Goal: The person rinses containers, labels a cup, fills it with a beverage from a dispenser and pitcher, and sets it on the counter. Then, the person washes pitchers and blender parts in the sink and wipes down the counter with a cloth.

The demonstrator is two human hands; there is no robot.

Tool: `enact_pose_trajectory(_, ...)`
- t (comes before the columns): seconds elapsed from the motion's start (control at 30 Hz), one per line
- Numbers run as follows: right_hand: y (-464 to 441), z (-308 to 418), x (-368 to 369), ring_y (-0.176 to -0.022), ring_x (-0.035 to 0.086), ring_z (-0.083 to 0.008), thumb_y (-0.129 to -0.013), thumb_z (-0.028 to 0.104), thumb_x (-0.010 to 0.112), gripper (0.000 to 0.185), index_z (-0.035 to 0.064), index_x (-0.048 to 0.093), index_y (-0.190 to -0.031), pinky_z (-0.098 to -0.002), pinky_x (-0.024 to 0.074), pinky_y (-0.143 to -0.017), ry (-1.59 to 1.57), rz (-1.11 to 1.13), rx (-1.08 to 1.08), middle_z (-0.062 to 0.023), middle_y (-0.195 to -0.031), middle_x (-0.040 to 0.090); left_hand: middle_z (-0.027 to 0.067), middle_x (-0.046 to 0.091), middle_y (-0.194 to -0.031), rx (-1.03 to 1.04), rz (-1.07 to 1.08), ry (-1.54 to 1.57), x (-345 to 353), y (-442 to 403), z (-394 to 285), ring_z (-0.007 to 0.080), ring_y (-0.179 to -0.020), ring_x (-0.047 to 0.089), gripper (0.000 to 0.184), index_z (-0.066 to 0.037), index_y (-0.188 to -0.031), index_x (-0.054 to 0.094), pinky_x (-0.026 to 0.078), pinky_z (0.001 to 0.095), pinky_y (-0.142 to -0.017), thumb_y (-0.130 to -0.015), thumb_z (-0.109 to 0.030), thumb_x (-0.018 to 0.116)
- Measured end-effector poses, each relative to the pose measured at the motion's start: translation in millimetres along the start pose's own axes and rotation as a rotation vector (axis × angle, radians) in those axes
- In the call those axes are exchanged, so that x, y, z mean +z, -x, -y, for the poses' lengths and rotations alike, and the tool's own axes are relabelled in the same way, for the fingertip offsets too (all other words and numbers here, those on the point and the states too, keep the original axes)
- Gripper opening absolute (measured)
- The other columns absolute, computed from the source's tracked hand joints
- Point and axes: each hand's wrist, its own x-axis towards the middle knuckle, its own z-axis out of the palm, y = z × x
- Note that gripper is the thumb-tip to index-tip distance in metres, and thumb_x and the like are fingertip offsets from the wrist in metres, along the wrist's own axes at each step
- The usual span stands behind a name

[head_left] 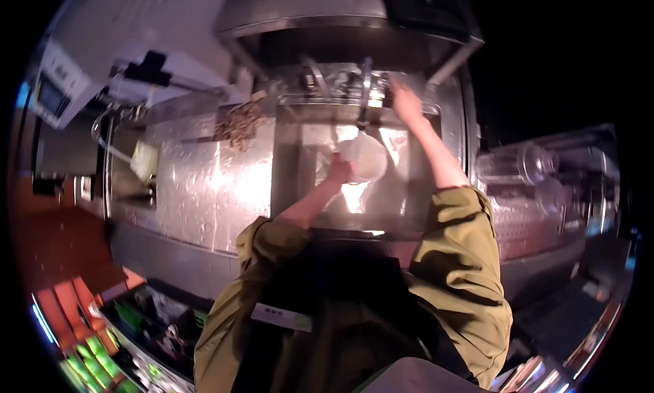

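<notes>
Over the metal sink (293,202), my left hand (340,169) grips a round, whitish, translucent container (369,158) by its left side. The container is below the spout of the faucet (365,97). Whether water is running cannot be made out. My right hand (407,103) reaches to the back edge of the sink, its fingers closed at a dark faucet handle (388,86) right of the spout. The fingertips there are small and partly hidden.
A second spout (315,76) curves at the back left. A brown heap of small pieces (242,124) lies on the steel counter (204,182). Clear containers (521,165) stand on the right. A metal hood-like unit (306,11) overhangs the sink's back. Farther left is a white machine (65,83).
</notes>
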Motion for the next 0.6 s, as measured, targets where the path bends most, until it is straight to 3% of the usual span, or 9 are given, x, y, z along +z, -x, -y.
enact_pose_trajectory(0.07, 7.4, 4.7, -5.4, -0.092, 0.052, -0.0353, -0.077, 0.013, 0.051, 0.041, 0.0040, 0.042, -0.116, -0.0415, 0.0430, -0.078, -0.027, -0.049, -0.047, -0.0189, -0.102, 0.053, 0.0104, 0.053, -0.080, 0.034, -0.153, 0.015, -11.8, 24.4, -71.9, 0.0203, -0.079, 0.055, 0.041, -0.005, -0.101, 0.051, 0.045, 0.0317, -0.069, -0.071, -0.031, 0.061)
enact_pose_trajectory(0.13, 11.9, 4.5, -2.9, -0.090, 0.053, -0.0354, -0.075, 0.014, 0.053, 0.043, 0.0014, 0.042, -0.114, -0.0424, 0.0435, -0.076, -0.047, -0.117, -0.096, -0.0214, -0.100, 0.053, 0.0151, 0.054, -0.087, -0.288, -0.145, -0.135, -23.5, 38.6, -130.4, 0.0244, -0.088, 0.053, 0.052, -0.002, -0.106, 0.046, 0.043, 0.0341, -0.079, -0.073, -0.040, 0.058)
enact_pose_trajectory(0.23, 14.8, 14.0, -6.8, -0.089, 0.053, -0.0367, -0.074, 0.014, 0.053, 0.040, -0.0015, 0.043, -0.110, -0.0427, 0.0429, -0.077, -0.128, -0.179, -0.067, -0.0230, -0.097, 0.054, 0.0119, 0.054, -0.087, -0.329, -0.097, 0.114, -27.8, 36.9, -126.2, 0.0207, -0.082, 0.054, 0.056, -0.003, -0.105, 0.046, 0.045, 0.0314, -0.074, -0.071, -0.046, 0.060)
enact_pose_trajectory(0.3, 20.3, 24.8, -16.8, -0.091, 0.053, -0.0377, -0.073, 0.011, 0.052, 0.043, -0.0041, 0.044, -0.112, -0.0402, 0.0415, -0.080, -0.231, -0.177, 0.018, -0.0253, -0.098, 0.054, 0.0084, 0.054, -0.076, -0.259, 0.255, 0.148, -55.0, 62.4, -129.1, 0.0184, -0.069, 0.053, 0.047, -0.005, -0.100, 0.048, 0.045, 0.0324, -0.069, -0.075, -0.044, 0.058)
enact_pose_trajectory(0.37, 13.2, 20.9, -3.5, -0.090, 0.054, -0.0364, -0.072, 0.008, 0.051, 0.047, -0.0046, 0.041, -0.116, -0.0390, 0.0423, -0.079, -0.460, -0.021, -0.007, -0.0258, -0.100, 0.054, 0.0035, 0.047, -0.060, -0.413, 0.337, 0.514, -59.7, 82.2, -129.4, 0.0150, -0.053, 0.046, 0.034, -0.008, -0.090, 0.050, 0.044, 0.0322, -0.058, -0.080, -0.041, 0.053)
enact_pose_trajectory(0.43, 11.4, 17.1, -10.0, -0.091, 0.054, -0.0335, -0.072, 0.009, 0.051, 0.049, -0.0050, 0.041, -0.118, -0.0370, 0.0426, -0.078, -0.684, 0.143, 0.019, -0.0246, -0.103, 0.054, -0.0014, 0.034, -0.045, -0.759, 0.114, 1.171, -47.1, 102.3, -129.0, 0.0118, -0.039, 0.036, 0.027, -0.011, -0.078, 0.049, 0.040, 0.0308, -0.044, -0.085, -0.037, 0.048)
enact_pose_trajectory(0.5, 19.9, 12.3, -30.4, -0.094, 0.055, -0.0289, -0.074, 0.014, 0.053, 0.048, -0.0055, 0.043, -0.117, -0.0342, 0.0426, -0.079, -0.912, 0.308, 0.097, -0.0217, -0.106, 0.054, -0.0040, 0.028, -0.043, -0.872, 0.106, 1.440, -39.2, 131.7, -144.1, 0.0091, -0.036, 0.031, 0.025, -0.013, -0.076, 0.048, 0.036, 0.0268, -0.037, -0.086, -0.036, 0.046)
enact_pose_trajectory(0.53, 22.3, 10.5, -38.1, -0.096, 0.055, -0.0266, -0.075, 0.016, 0.054, 0.048, -0.0058, 0.044, -0.116, -0.0328, 0.0426, -0.080, -1.029, 0.388, 0.133, -0.0203, -0.108, 0.054, -0.0048, 0.028, -0.045, -0.832, 0.225, 1.405, -39.5, 143.5, -147.5, 0.0072, -0.037, 0.030, 0.025, -0.013, -0.077, 0.048, 0.036, 0.0234, -0.036, -0.086, -0.036, 0.047)
enact_pose_trajectory(0.6, 20.1, -17.6, -33.1, -0.092, 0.054, -0.0177, -0.078, 0.018, 0.054, 0.047, -0.0040, 0.043, -0.118, -0.0269, 0.0426, -0.078, -0.877, 0.414, 0.079, -0.0137, -0.107, 0.054, -0.0056, 0.030, -0.047, -0.885, 0.358, 1.483, -53.6, 161.8, -172.9, 0.0053, -0.038, 0.031, 0.023, -0.013, -0.080, 0.048, 0.033, 0.0199, -0.035, -0.086, -0.035, 0.047)
